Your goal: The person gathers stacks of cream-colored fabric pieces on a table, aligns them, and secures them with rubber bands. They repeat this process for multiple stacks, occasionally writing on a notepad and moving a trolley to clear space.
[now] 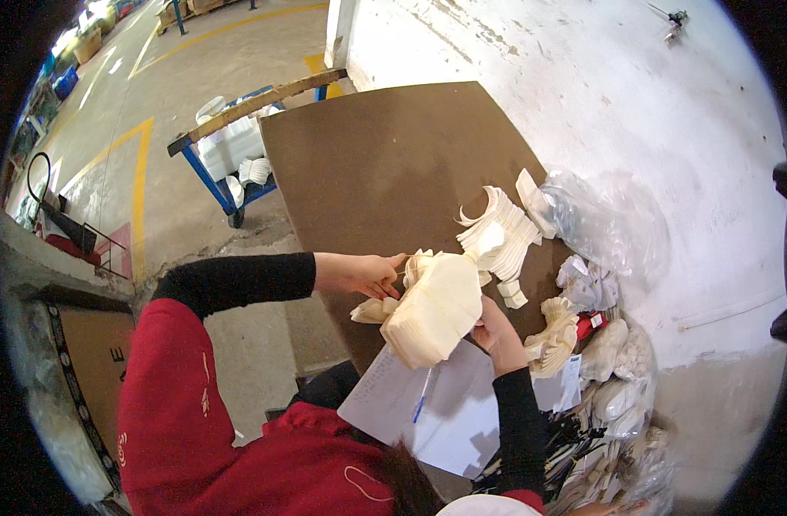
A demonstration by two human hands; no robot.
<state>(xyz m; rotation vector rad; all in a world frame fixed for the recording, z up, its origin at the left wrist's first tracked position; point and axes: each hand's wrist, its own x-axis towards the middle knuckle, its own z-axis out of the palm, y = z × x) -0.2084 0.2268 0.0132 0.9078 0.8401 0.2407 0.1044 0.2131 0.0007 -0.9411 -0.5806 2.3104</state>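
Observation:
A thick stack of cream-coloured cut pieces (435, 314), thin and curved in outline, is between my two hands over the near part of the brown table. My left hand (372, 275) is closed at the stack's left side, its fingertips pinching near a thin pale strand at the edge. From the right, my right hand (497, 334) grips the stack's lower right edge, its fingers partly hidden behind the pieces. Below the stack lie white paper sheets (462, 404) with a blue pen (421, 404) on them. A smaller cream bundle (372, 310) sits beside my left hand.
The brown table (385, 146) carries a fanned row of cream pieces (501, 232) and a clear plastic bag (613, 228) against the white wall. More bundles and bags (621, 370) crowd the right side. A blue-framed cart (230, 155) stands beyond the table's left edge.

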